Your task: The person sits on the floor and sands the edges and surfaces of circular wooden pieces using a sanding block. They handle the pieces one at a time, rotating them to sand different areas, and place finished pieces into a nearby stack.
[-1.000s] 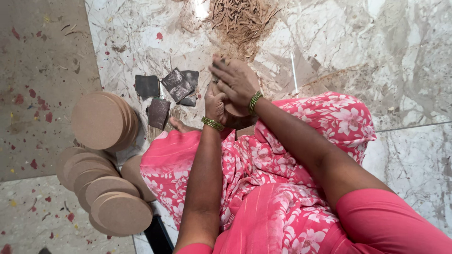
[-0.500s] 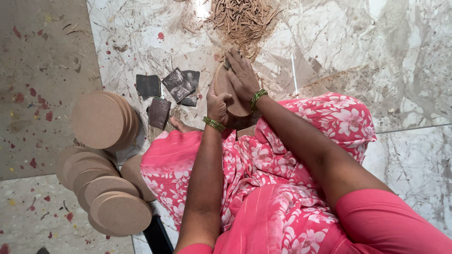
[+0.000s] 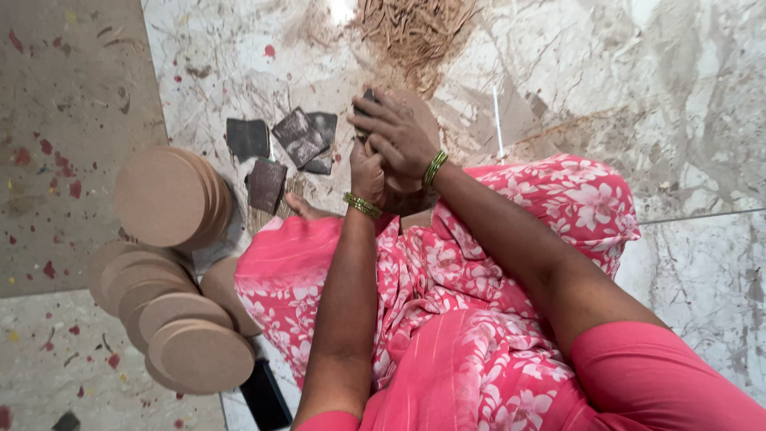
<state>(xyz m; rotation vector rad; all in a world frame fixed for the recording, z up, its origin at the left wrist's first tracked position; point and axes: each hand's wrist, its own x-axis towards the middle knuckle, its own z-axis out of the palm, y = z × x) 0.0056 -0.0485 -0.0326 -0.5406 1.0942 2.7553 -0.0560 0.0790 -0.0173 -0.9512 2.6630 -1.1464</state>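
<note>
I sit on the floor in a pink flowered dress. A round brown wooden disc is held upright above my knee. My left hand grips its lower edge from beneath. My right hand lies flat over the disc's face, fingers pressing a dark piece of sandpaper against it. Most of the disc is hidden behind my hands. Both wrists wear green-gold bangles.
Several loose dark sandpaper squares lie on the marble floor to the left of my hands. A leaning stack of discs and a spread pile of discs lie at left. Wood shavings are heaped ahead. A black object lies by my hip.
My right hand has slid over the disc's face, away and then back a little, with the sandpaper under its fingers. More of the disc's far edge shows now. The left hand keeps its grip.
</note>
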